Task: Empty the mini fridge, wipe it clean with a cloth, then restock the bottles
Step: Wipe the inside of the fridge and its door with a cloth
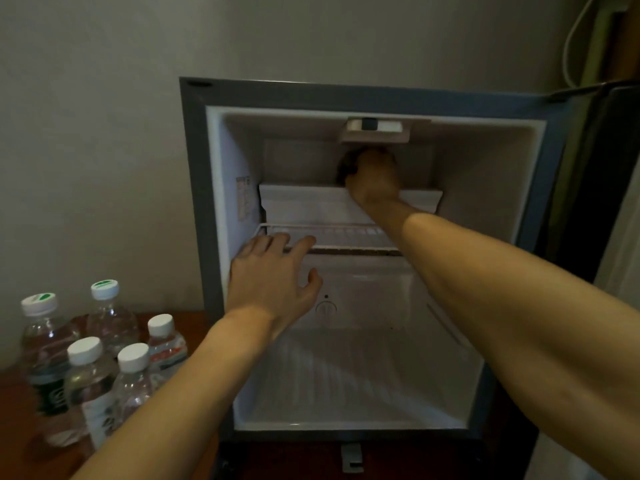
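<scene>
Emptying looks done, bottles (pixel 100 344) standing lower left on the bench (pixel 194 318); right hand (pixel 372 174), grip bunched on a dark cloth (pixel 346 164), wipes the mini fridge (pixel 346 375) at upper centre, left hand (pixel 273 278) spread on the shelf (pixel 332 237); restocking remains.

The scene is dim and flat, with a warm, muddy cast and no hard shadows. The white inside of the fridge (pixel 346 375) is the palest area, yet it looks grey and unlit. The wall (pixel 104 133) behind fades darker toward the upper left corner. Small glints sit on the bottles (pixel 93 358), whose labels are too soft to read. The table (pixel 14 410) under them is nearly black. The right hand (pixel 372 178), deep in the upper compartment, sinks into shade, and the dark cloth (pixel 347 165) it grips is hardly separable from it. Fine detail is smeared throughout. Wide-angle bending curves the fridge frame and stretches both forearms at the lower edge.
</scene>
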Demonstrator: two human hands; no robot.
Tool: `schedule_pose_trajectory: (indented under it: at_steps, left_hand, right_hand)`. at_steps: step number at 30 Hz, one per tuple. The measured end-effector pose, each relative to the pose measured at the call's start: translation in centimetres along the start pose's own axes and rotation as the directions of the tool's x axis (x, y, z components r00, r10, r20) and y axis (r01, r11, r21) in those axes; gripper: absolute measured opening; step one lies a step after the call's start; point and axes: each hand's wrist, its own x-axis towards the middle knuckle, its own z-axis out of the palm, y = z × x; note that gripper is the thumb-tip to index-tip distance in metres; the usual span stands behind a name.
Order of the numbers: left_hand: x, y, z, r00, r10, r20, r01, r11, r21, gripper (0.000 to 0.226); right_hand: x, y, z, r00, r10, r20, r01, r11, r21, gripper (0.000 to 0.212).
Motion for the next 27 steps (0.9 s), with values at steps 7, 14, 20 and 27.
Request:
schedule_pose_trajectory:
  at_steps: [7, 14, 20, 27]
  left_hand:
    - [-0.1, 0.0, -0.2, 1.0, -0.023, 0.018, 0.025, 0.997, -0.07, 0.048]
    - [0.3, -0.3, 0.1, 1.0, 0.007, 0.018, -0.006, 0.999, -0.048, 0.055]
    - [0.3, -0.2, -0.5, 0.999, -0.004, 0.055, 0.005, 1.0, -0.012, 0.059]
    - [0.1, 0.2, -0.9, 0.998, -0.031, 0.06, 0.031, 1.0, 0.003, 0.058]
  right_hand:
    - [-1.0, -10.9, 5.3, 0.983, -0.182, 0.018, 0.182, 0.983, 0.005, 0.041]
    - [-0.4, -8.9, 4.3, 0.977, -0.214, 0.014, 0.214, 0.977, 0.019, 0.041]
    - [0.6, -0.4, 1.0, 0.992, -0.121, 0.025, 0.12, 0.993, 0.015, 0.034]
    - [1.4, 7.3, -1.9, 0.989, 0.145, -0.039, -0.144, 0.989, 0.012, 0.046]
